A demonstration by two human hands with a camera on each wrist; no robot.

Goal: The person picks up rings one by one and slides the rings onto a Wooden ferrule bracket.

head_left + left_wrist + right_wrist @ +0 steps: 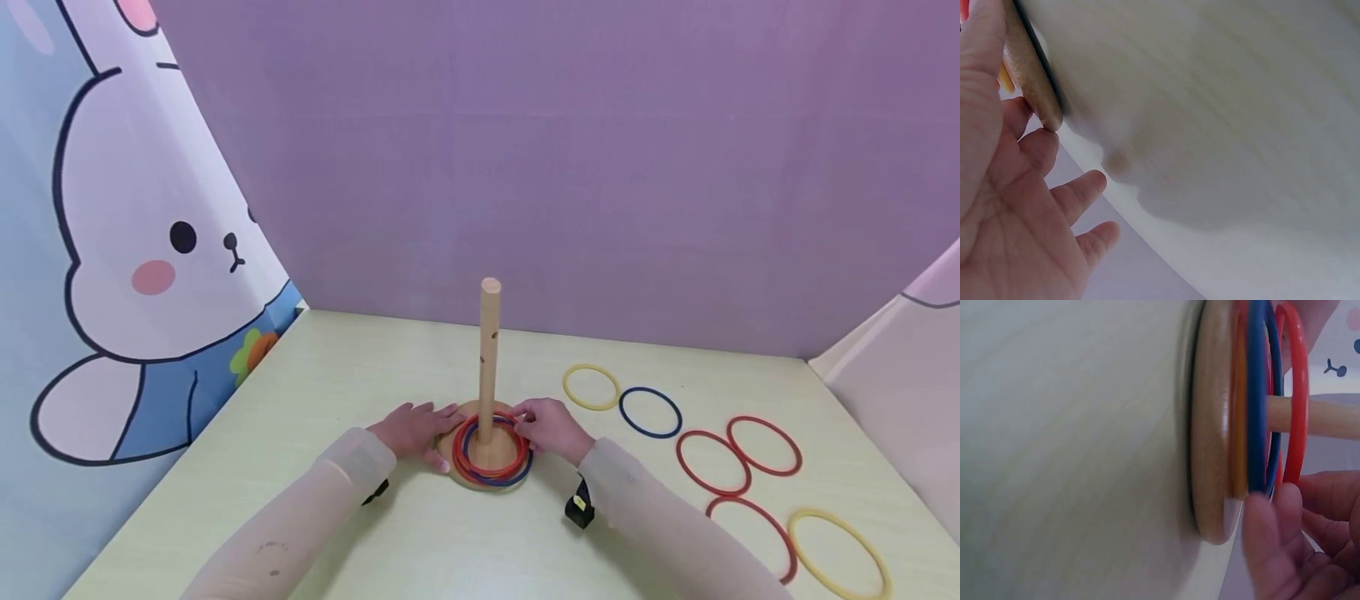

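Observation:
A round wooden base [441, 442] carries an upright wooden peg [489, 358], with red, blue and orange-yellow rings stacked around it. My left hand [415, 431] holds the base at its left edge, thumb on the near side and fingers toward the back. In the left wrist view two fingertips [1038, 147] touch the base's rim, while the other two fingers spread free. On the right of the stack, my right hand [551, 427] pinches a red ring [1299, 394], which stands slightly tilted off the others. Just below it in the stack lies a blue ring [1256, 406].
On the table's right side lie more loose rings: a yellow ring [566, 385] and a blue ring [651, 436] farther back, several red ones [712, 487], and a yellow ring [840, 587] at the front. A purple backdrop [600, 183] rises behind the table.

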